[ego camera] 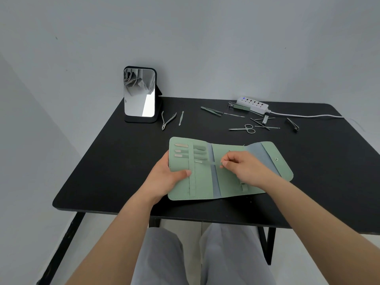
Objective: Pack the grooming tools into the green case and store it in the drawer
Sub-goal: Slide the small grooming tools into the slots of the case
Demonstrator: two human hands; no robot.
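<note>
The green case (205,182) lies unfolded on the black table (115,171). Three tools (181,150) sit under the strap of its left panel. My left hand (170,173) grips the case's left edge, thumb on the panel. My right hand (244,167) pinches the handle of a thin green tool (207,162) whose metal tip lies at the strap. Loose tools remain behind the case: nippers (167,121), a slim pusher (181,118), tweezers (211,110), scissors (245,128) and nail clippers (293,124).
A standing mirror (139,93) is at the table's back left. A white power strip (254,103) with its cable runs along the back right. My legs in grey trousers show below the table's front edge.
</note>
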